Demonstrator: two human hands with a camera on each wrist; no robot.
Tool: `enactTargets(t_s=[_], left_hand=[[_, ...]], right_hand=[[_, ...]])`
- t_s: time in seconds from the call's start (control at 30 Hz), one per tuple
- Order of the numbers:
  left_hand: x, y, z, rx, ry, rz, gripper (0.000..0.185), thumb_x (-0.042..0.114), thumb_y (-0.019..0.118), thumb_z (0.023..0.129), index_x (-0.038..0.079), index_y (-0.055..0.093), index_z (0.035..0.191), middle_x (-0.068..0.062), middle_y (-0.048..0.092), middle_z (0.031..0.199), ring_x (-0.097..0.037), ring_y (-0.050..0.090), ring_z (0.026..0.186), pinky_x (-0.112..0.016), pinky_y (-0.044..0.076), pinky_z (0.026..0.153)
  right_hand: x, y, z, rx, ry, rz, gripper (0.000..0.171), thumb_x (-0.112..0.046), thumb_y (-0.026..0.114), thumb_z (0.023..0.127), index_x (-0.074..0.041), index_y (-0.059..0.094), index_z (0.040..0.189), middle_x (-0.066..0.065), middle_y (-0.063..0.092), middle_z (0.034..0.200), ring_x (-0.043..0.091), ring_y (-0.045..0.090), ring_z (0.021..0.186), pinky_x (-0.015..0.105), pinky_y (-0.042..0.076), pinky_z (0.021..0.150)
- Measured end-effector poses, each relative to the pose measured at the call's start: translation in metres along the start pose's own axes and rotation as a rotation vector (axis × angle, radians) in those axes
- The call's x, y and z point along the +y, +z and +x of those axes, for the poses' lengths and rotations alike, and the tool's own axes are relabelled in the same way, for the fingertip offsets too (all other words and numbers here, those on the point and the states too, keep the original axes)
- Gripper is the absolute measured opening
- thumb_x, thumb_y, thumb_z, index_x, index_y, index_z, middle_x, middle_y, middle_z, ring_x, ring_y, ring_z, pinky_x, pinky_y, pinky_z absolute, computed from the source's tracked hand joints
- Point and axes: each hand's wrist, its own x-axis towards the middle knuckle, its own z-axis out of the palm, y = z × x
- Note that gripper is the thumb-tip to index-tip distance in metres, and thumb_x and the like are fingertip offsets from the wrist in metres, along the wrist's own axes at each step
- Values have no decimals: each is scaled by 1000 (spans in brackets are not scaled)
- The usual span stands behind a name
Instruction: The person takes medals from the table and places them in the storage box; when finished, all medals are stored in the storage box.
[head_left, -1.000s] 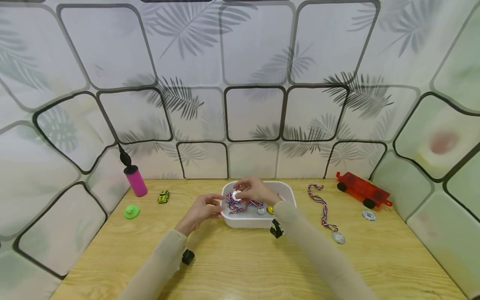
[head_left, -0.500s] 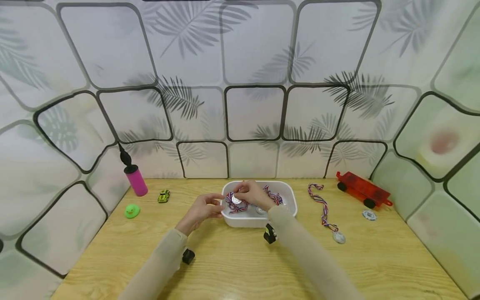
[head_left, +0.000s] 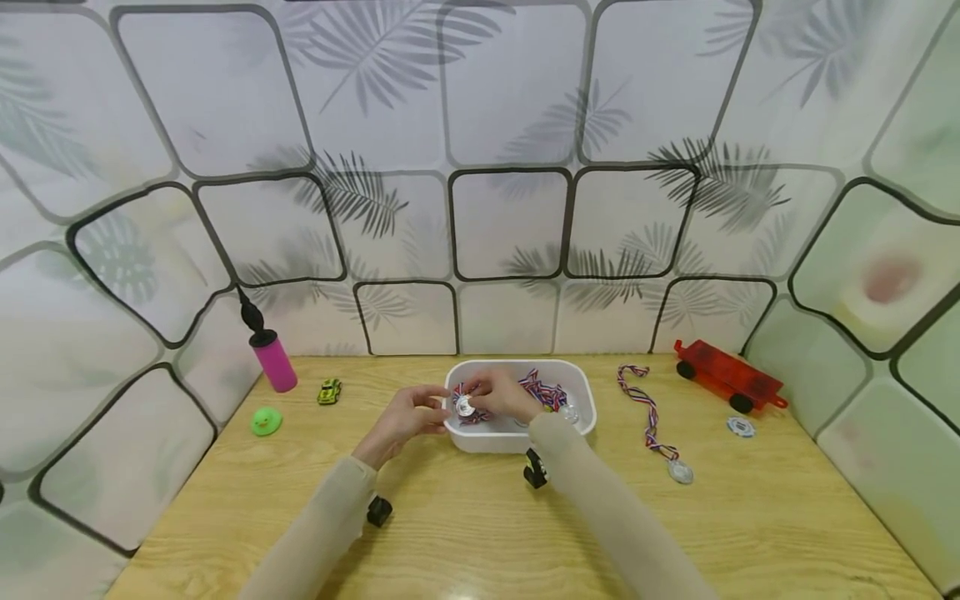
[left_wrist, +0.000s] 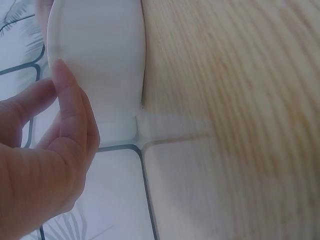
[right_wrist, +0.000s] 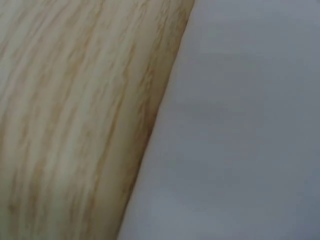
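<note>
A person's right hand [head_left: 501, 393] pinches a silver medal [head_left: 465, 406] over the white tub [head_left: 581, 419] on the counter [head_left: 465, 517], while the left hand [head_left: 405, 417], fingers curled, grips the tub's near-left rim. Tangled ribbons [head_left: 543, 390] inside could snag the medal and drag others out.

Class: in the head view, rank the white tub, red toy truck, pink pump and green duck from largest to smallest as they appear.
1. white tub
2. red toy truck
3. pink pump
4. green duck
Truck and pump look close in extent, so that pair is unsure.
</note>
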Motion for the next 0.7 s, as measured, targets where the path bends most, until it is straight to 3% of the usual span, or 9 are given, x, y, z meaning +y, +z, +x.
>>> enactTargets(t_s=[0.23,0.43,0.7], left_hand=[[1,0,0,-1,-4,-1,43,-6,66,87,-8,57,129,-10,56,94,-14,64,68,-29,62,71],[-2,-1,0,6,-11,-3,42,-6,66,88,-7,57,129,-10,55,95,-13,64,69,-29,62,71],[2,0,-1,-3,-3,-10,43,-7,65,87,-7,57,129,-11,55,95,-14,64,69,-27,62,69]], right_hand=[[0,-1,0,-58,-50,-107,23,4,68,84,2,70,107,16,74,96,6,60,75,17,51,61],[-2,0,-2,-73,-44,-101,27,5,67,84,4,69,110,18,73,95,9,60,74,17,50,61],[-3,-6,-6,-76,-8,-32,30,6,63,88,5,65,118,21,71,98,20,67,76,34,60,65]])
